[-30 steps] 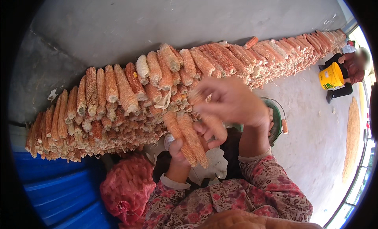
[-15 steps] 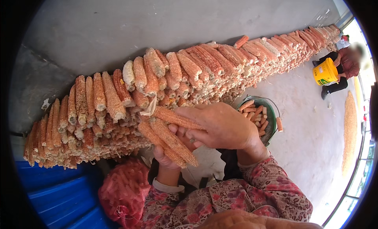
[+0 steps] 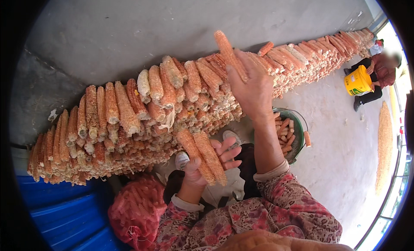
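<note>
Two bare orange corncobs [image 3: 201,156] lie side by side across the palm of my left hand [image 3: 196,173]. Its thumb presses from the left and its fingers spread out on the right. My right hand [image 3: 254,85] is raised over the middle of the stack, gripping another corncob [image 3: 228,52] that points up and away. Below it runs a long stack of corncobs [image 3: 129,138] laid in rows against the wall, with their ends facing me. A pale strip of dry husk [image 3: 169,119] sticks out of the stack.
A green bucket [image 3: 296,154] of corncobs stands right of my right forearm. At lower left are a red mesh sack [image 3: 137,210] of cobs and blue corrugated sheeting [image 3: 69,212]. A person far right holds a yellow bucket [image 3: 358,81] near a heap of kernels [image 3: 384,147].
My right hand has moved up and away from my left hand, carrying one corncob over the stack. The left hand's fingers have spread, with two cobs still in it.
</note>
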`<state>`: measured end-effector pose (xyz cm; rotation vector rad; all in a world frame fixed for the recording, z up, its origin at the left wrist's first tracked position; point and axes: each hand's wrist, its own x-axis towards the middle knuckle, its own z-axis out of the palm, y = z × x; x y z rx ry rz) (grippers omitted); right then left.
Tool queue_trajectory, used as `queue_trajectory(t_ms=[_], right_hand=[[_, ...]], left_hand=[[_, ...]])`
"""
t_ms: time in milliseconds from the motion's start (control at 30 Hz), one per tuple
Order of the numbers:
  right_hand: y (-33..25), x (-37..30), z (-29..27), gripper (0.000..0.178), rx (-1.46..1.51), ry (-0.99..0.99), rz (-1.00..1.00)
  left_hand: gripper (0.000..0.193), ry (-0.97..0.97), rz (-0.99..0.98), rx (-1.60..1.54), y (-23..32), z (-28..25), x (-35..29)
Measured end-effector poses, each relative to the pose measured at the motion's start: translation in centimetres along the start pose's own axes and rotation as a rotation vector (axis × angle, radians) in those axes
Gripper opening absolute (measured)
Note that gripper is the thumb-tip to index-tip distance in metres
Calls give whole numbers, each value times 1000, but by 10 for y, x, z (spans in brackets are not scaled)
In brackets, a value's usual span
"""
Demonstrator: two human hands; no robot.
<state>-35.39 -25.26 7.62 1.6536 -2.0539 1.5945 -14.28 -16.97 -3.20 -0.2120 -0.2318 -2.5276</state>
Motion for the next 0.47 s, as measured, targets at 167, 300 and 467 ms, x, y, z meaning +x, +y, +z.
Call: queue_trajectory(t_ms=[167,300,467], right_hand=[[10,-2,18,34,-23,-116,-140],[13,-2,12,35,-36,-227,-264],[14,0,21,40,-116,-289,-225]], left_hand=[[64,35,-11,1,0,0,-5],[66,39,-15,-18,-1,-4,-7],[68,61,-25,17,-2,-2,-8]])
